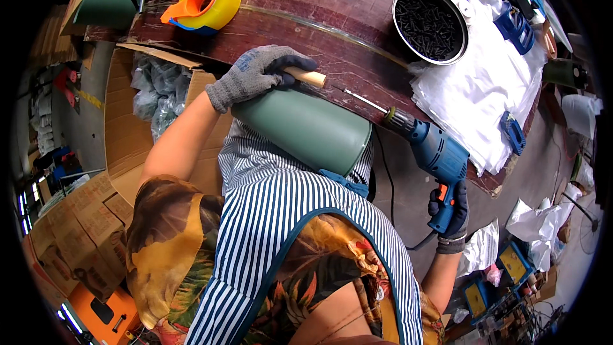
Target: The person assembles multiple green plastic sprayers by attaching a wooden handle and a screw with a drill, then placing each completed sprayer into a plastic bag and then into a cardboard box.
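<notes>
A dark green cylinder [300,129] lies slantwise over my lap, against the table's near edge. My left hand [260,75], in a grey glove, rests on its far left part with the fingers closed round a short light-wood handle [306,76]. In my right hand [456,212], also gloved, is the grip of a blue electric drill [440,152]. Its long thin bit [364,98] points left toward the handle's end, with a small dark screw at the tip. A small gap seems to separate screw and wood. My left fingertips are partly hidden behind the handle.
On the dark red table [332,0] stand a round tin [394,22] of black screws and a yellow tape roll with an orange dispenser [199,1]. White plastic bags [491,83] cover its right end. More green cylinders [105,10] lie far left, above an open cardboard box [124,147].
</notes>
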